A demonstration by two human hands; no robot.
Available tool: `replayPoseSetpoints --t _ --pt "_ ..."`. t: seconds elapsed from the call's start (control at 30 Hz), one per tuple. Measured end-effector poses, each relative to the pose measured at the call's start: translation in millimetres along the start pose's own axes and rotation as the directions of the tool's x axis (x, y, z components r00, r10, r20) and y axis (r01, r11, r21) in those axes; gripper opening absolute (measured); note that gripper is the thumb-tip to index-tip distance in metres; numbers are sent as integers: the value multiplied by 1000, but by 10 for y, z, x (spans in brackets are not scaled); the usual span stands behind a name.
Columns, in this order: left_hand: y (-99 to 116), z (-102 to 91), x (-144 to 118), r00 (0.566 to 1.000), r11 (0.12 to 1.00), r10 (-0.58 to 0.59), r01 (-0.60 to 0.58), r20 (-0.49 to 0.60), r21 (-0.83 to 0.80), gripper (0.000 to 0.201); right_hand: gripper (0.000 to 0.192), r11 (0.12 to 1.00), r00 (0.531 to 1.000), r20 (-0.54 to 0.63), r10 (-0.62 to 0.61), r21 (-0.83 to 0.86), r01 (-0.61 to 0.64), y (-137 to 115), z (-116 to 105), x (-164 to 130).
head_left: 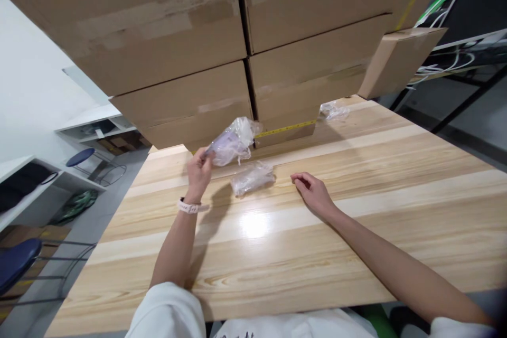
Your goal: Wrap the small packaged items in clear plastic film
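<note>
Lifting a clear plastic packet [233, 141] off the bench [356, 211], the left hand [199, 171] pinches its end between closed fingers. A second packet [252, 177] lies just below; the right hand [312, 190] rests nearby, fingers loosely curled, empty. Next move likely needs both hands on the raised packet.

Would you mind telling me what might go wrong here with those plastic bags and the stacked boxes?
The left hand pinches only one end of the raised plastic bag, so it might slip or spill its contents. The right hand rests on the table holding nothing, so the second bag lies loose and could be brushed aside. The cardboard boxes tower close behind; a bump might shift them.
</note>
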State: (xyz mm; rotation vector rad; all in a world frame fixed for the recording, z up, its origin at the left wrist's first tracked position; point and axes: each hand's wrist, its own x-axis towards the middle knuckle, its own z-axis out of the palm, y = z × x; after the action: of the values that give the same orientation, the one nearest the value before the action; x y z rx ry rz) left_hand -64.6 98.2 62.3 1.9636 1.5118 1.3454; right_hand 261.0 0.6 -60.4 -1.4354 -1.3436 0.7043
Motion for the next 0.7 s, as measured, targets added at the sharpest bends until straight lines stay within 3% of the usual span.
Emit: replayPoseSetpoints --t 0.03,0.1,0.17,0.2,0.23,0.27,0.33,0.4,0.43,0.5,0.57,0.6,0.63,0.7 --pt "100 -84 -36 1000 997 -5 8 31 -82 27 29 997 999 -12 33 64 -33 -15 -1 4" --pt "277 -164 -187 967 964 -43 105 251 -243 30 34 965 992 -8 128 233 -123 -50 -20 11" --pt "372 -95 -435 840 922 -81 268 536 -280 34 42 895 971 64 228 378 -235 -84 -71 10" --pt "381 -16 -581 761 914 -97 323 641 -245 35 47 853 954 126 271 429 -299 -96 -109 3" --pt "367 78 -730 710 923 -112 333 695 -191 35 51 811 934 190 303 463 -357 -106 -153 -8" --pt "338 174 -873 711 947 -125 293 692 -129 34 55 775 914 248 321 486 -404 -114 -201 -25" --pt "270 324 -1114 814 992 -96 126 572 -12 32 59 732 891 312 330 512 -450 -128 -294 -70" --pt "238 390 -1270 907 998 18 -41 420 45 30 59 779 904 323 279 475 -410 -153 -363 -125" --pt "244 396 -1319 919 994 80 -102 386 37 32 58 823 913 342 224 436 -365 -172 -381 -154" --pt "292 393 -1383 896 981 183 -193 404 -15 47 67 913 903 419 96 323 -248 -220 -377 -212" --pt "352 405 -1429 849 966 246 -257 467 -41 76 83 972 879 477 4 204 -115 -270 -323 -260" --pt "373 419 -1449 830 962 255 -271 495 -41 85 82 985 879 477 -21 160 -63 -291 -284 -277" --pt "384 435 -1463 825 964 244 -263 509 -36 83 71 991 883 468 -34 133 -32 -306 -245 -287" --pt "377 445 -1470 860 984 167 -175 482 -28 61 41 990 900 435 -23 133 -39 -315 -186 -288"
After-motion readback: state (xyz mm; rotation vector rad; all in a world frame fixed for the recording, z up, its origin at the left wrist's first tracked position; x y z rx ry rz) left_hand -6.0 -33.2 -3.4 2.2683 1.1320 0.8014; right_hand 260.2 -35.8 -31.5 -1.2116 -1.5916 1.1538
